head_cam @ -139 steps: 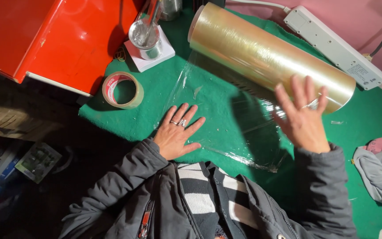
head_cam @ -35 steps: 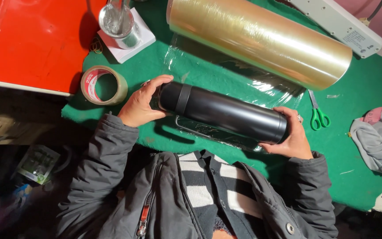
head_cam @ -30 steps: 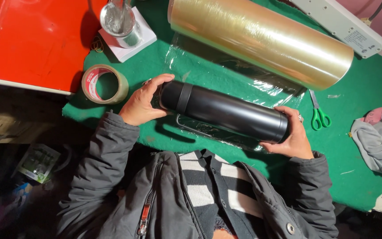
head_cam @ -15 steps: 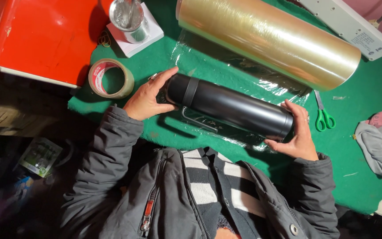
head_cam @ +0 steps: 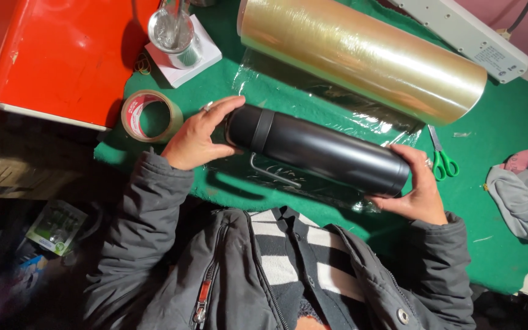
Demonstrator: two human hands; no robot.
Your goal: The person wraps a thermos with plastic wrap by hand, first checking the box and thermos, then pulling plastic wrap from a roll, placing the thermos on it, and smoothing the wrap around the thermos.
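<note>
Two hands point(head_cam: 200, 137) grip black flask point(head_cam: 319, 150)

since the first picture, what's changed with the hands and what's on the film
Both hands left the flat film sheet and took up a black flask: left hand at the capped end, right hand at the base. The film roll, tape roll and scissors stayed.

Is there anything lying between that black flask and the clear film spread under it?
Nothing visible does. The left hand and right hand hold the black flask by its ends, directly over the clear film; only its shadow shows there.
</note>
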